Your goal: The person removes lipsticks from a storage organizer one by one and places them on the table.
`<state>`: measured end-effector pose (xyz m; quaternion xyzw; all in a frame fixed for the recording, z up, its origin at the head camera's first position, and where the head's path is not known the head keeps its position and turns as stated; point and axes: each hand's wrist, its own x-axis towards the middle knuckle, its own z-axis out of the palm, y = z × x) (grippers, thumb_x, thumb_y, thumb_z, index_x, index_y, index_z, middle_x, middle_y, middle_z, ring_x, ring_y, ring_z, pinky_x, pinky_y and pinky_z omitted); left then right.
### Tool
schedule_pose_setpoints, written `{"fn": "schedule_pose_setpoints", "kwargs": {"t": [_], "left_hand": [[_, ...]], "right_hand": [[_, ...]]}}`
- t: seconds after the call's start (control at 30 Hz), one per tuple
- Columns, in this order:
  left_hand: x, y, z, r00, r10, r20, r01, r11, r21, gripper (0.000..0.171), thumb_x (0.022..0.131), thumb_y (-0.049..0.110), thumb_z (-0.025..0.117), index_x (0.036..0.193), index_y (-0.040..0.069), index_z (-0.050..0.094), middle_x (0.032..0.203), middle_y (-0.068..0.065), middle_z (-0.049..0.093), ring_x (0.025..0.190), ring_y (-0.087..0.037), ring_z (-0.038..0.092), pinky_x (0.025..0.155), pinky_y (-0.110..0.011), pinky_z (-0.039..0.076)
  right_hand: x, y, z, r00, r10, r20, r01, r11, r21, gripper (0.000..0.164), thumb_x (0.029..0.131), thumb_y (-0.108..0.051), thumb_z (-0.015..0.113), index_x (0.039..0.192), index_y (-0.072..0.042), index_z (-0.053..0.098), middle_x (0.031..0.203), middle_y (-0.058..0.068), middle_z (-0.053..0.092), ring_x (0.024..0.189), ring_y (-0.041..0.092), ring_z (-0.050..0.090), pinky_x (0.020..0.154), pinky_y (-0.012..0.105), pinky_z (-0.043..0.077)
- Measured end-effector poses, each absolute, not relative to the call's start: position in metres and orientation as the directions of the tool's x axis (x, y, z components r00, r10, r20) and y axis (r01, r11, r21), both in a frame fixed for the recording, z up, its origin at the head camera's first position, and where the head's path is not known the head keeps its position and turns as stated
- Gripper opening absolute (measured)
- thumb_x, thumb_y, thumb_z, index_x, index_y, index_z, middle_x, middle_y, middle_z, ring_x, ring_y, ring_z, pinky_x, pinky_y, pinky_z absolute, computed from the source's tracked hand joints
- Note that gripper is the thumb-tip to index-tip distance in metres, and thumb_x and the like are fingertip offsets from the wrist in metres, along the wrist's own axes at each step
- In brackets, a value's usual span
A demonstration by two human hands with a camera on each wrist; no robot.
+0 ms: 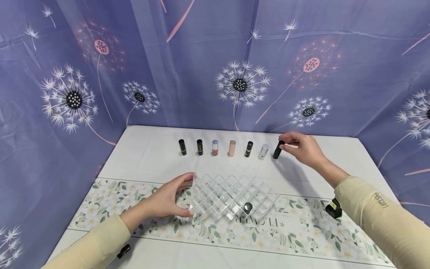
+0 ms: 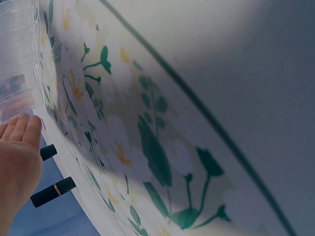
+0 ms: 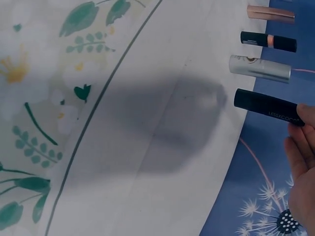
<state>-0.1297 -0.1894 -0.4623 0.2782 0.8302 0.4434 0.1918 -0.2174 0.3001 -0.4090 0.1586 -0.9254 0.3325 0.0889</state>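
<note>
My right hand pinches a slim black lipstick tube between thumb and fingers, at the right end of a row of lipsticks. The tube stands close to the table top; whether its base touches is hard to tell. Beside it is a silver lipstick. My left hand spans the left end of a clear lattice organizer, thumb near the front corner and fingers near the back one. In the left wrist view its fingers look straight. A black round-topped item sits in one front compartment.
Further left in the row stand a black lipstick with a pink band, a rose-gold one, a blue-capped one and two black ones. Black objects lie near both forearms. A floral runner crosses the white table before a purple curtain.
</note>
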Motion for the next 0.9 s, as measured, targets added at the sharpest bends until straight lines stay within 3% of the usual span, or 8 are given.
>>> {"fn": "schedule_pose_setpoints", "kwargs": {"t": [0.9], "left_hand": [[-0.129, -0.190, -0.462, -0.771, 0.633, -0.070, 0.299, 0.457, 0.838, 0.121, 0.078, 0.035, 0.098, 0.170, 0.010, 0.024, 0.169, -0.012, 0.039, 0.153, -0.035, 0.043, 0.125, -0.053, 0.038]], "right_hand": [[-0.214, 0.303, -0.425, -0.937, -0.237, 0.257, -0.346, 0.729, -0.591, 0.026, 0.097, -0.007, 0.079, 0.123, -0.002, 0.076, 0.115, 0.015, 0.079, 0.108, 0.037, 0.075, 0.089, 0.001, 0.049]]}}
